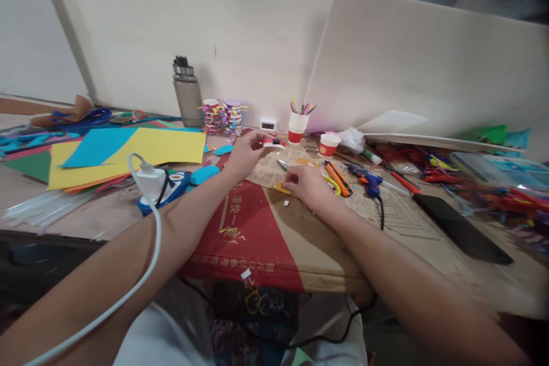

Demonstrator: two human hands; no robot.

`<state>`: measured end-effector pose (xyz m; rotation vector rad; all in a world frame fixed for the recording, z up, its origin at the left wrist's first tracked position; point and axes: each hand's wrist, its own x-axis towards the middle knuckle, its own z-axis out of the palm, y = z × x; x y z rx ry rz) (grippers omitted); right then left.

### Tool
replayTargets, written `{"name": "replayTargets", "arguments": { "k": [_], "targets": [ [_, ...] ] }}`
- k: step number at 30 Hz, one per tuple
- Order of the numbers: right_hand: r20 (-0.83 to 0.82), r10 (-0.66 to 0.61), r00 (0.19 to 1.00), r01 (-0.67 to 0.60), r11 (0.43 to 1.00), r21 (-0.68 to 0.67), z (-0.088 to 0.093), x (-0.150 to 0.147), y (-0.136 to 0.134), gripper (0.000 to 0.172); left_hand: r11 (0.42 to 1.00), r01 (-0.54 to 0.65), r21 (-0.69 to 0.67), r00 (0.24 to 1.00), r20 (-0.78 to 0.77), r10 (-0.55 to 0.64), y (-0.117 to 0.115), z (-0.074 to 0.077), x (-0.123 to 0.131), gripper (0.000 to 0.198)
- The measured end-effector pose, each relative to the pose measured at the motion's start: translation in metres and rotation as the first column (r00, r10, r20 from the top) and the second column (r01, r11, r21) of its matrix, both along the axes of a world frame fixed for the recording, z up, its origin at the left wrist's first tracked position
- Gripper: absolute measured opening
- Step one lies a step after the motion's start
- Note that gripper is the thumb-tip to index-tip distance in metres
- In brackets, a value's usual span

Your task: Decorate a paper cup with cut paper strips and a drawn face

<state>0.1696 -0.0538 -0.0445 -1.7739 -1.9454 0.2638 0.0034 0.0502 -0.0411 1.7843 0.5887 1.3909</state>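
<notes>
My left hand (249, 151) pinches a small curved band (273, 143), white and red with a black patch, held above the cardboard. Low over the cardboard, my right hand (306, 186) has its fingers drawn together beside a small yellow piece (281, 188). Whether the fingertips grip that piece is unclear. A pair of scissors lies by this hand: its blade (283, 165) shows to the left and its yellow handle (333, 184) to the right, the middle hidden by the hand. A white paper scrap (286, 203) lies just below the fingers.
A red-printed cardboard sheet (249, 229) covers the middle. Coloured paper (167, 146), a power strip (182, 183) and a white cable (156, 240) are left. Behind stand a bottle (187, 97) and paper cups (329, 145). Rightward lie orange cutters (338, 178), a glue gun (372, 181) and a black phone (461, 229).
</notes>
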Motion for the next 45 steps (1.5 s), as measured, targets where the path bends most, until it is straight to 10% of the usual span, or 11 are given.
{"name": "replayTargets", "arguments": {
  "k": [12, 23, 35, 45],
  "targets": [
    [-0.062, 0.065, 0.996, -0.060, 0.995, 0.080, 0.003, 0.002, 0.002, 0.017, 0.994, 0.051, 0.098, 0.998, -0.033, -0.048, 0.000, -0.002, -0.002, 0.019],
    [-0.499, 0.071, 0.863, 0.120, 0.933, 0.339, 0.012, 0.022, -0.003, 0.011, 0.985, 0.141, 0.097, 0.989, -0.056, -0.136, -0.006, -0.003, 0.000, 0.022],
    [-0.187, 0.119, 0.975, 0.025, 0.780, 0.626, 0.011, 0.020, -0.003, 0.009, 0.982, 0.153, 0.107, 0.980, -0.146, -0.136, -0.009, -0.005, 0.001, 0.020],
    [-0.118, 0.160, 0.980, -0.048, 0.766, 0.641, 0.011, 0.014, -0.006, 0.010, 0.975, 0.185, 0.123, 0.977, -0.131, -0.169, -0.009, -0.007, 0.003, 0.020]
  ]
}}
